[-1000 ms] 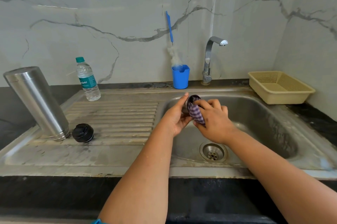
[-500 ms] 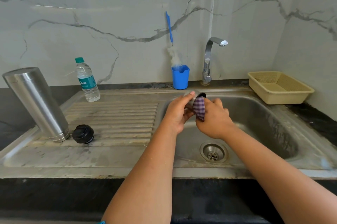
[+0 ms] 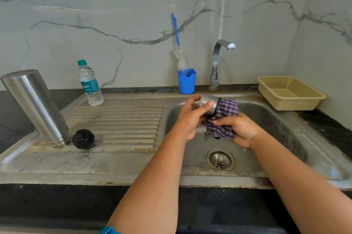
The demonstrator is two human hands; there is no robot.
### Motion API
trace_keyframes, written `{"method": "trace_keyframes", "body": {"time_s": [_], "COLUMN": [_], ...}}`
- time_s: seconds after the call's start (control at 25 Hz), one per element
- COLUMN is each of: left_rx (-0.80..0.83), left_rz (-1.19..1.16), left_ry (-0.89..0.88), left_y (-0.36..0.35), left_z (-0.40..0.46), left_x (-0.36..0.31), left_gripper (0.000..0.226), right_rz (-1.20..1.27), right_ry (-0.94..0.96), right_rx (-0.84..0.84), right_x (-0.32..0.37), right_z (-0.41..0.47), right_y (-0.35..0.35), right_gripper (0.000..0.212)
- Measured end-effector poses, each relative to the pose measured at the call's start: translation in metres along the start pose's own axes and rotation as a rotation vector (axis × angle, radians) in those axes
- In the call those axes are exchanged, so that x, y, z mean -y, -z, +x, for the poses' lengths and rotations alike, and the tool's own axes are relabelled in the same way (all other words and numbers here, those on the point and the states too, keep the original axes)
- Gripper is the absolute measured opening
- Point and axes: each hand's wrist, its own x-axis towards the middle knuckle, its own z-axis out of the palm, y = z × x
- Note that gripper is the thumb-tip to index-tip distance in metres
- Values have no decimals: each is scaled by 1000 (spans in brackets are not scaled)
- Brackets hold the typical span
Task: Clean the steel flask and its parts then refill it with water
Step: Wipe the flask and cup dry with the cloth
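Observation:
Over the sink basin [image 3: 270,119], my left hand [image 3: 190,119] grips a small steel cup-lid [image 3: 206,102] of the flask, lying on its side. My right hand [image 3: 239,129] holds a purple checked cloth [image 3: 223,117] whose upper part is pushed against the cup's mouth. The steel flask body [image 3: 36,106] stands upside down on the draining board [image 3: 118,125] at the left. A black stopper [image 3: 83,139] lies beside its base.
A plastic water bottle [image 3: 89,83] stands at the back of the draining board. A blue holder [image 3: 187,80] with a bottle brush [image 3: 177,37] and the tap [image 3: 217,62] are behind the basin. A beige basket [image 3: 289,92] sits at the right. The drain [image 3: 220,159] is below my hands.
My right hand has dropped lower and drawn the cloth partly out, so more cloth shows. My left hand has turned the cup so its steel side shows.

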Motion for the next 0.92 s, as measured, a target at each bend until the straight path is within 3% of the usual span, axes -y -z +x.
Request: {"method": "trace_keyframes", "body": {"time_s": [0.12, 0.2, 0.28, 0.44, 0.6, 0.68, 0.8, 0.84, 0.92], "left_rx": [-28, -29, -33, -39, -202, -255, -307, -323, -352], "left_rz": [39, 49, 31, 171, 273, 469, 639, 669, 794], "left_ry": [69, 54, 4, 27, -3, -32, -18, -13, -13], "left_y": [6, 10, 15, 23, 34, 36, 29, 26, 29], "left_z": [3, 1, 1, -2, -1, -4, -17, -22, -31], "left_x": [2, 1, 0, -1, -7, -9, -7, -13, -33], "left_gripper": [43, 41, 40, 47, 53, 57, 64, 67, 70], "right_rz": [-798, -1026, -850, -284, 58, -63, -720, -799, -709], "right_ry": [151, 224, 175, -163, -181, -181, -126, -106, -112], "right_rx": [-103, -110, -118, 7, -28, -117, -227, -232, -231], "right_x": [-5, -7, -5, -11, -8, -9, -20, -20, -8], "right_z": [4, 9, 10, 10, 8, 10, 12, 13, 9], "right_y": [-3, -7, -10, -2, 9, 14, 8, 1, -17], "right_gripper": [6, 11, 13, 45, 33, 30, 32, 28, 20]}}
